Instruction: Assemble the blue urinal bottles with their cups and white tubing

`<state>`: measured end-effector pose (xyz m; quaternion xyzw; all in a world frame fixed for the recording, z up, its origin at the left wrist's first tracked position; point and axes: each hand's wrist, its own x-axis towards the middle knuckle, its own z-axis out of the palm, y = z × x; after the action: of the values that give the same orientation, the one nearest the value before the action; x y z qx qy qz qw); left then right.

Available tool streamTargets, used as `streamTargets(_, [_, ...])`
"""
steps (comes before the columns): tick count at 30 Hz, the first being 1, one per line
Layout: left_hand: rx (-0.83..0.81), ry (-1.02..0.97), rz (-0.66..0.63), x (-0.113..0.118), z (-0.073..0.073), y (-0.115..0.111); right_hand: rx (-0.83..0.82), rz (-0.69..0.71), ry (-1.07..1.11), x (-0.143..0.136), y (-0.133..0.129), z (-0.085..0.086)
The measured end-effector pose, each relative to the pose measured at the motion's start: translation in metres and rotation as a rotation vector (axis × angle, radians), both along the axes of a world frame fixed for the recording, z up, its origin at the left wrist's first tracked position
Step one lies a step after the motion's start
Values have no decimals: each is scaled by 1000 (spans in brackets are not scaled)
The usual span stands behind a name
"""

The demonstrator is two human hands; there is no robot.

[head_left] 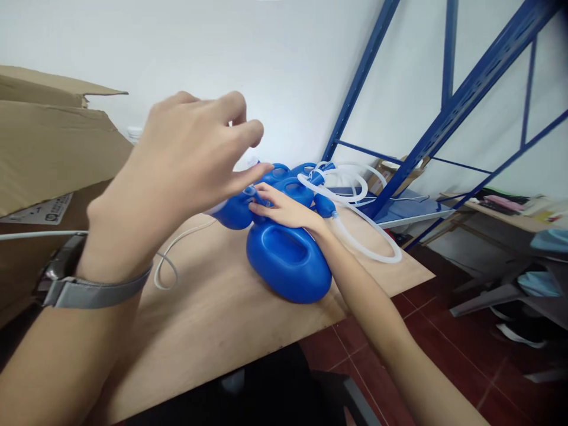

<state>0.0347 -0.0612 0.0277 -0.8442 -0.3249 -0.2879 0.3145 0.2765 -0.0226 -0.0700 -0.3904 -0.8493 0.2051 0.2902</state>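
The blue bottle (288, 275) lies on the bench (213, 319), the right hand (286, 208) holding it near its neck with curled fingers. The left hand (190, 151) hovers nearer the camera, thumb and forefinger apart. Pale hoses (390, 258) lie beyond.

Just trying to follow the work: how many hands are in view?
2: the left hand, raised near the camera, and the right hand, at the far end of the front blue bottle.

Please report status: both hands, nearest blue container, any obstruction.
Left hand raised, holding nothing visible. Right hand at far end of nearest rounded blue plastic container. Looped translucent white tubing to its right, not blocking.
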Motion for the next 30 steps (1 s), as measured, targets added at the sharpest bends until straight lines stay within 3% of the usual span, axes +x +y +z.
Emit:
streamTargets(6, [-180,20,61,-21,10,7,-135,-193,-101,18,-25,1])
streamTargets(12, [-706,81,108,-27,1,28,-248,-225,14,30,-35,-5])
streamTargets(18, [-1060,192,-166,-11,-8,25,-176,-248,169,35,-38,-10])
streamTargets(22, [-1020,262,-150,-1,-9,13,-152,-320,232,36,-41,-15])
streamTargets(26, [-789,273,-237,2,-9,6,-144,-288,226,41,-40,-17])
streamTargets(30, [-552,324,-319,-7,-9,9,-182,-262,126,49,-60,-5])
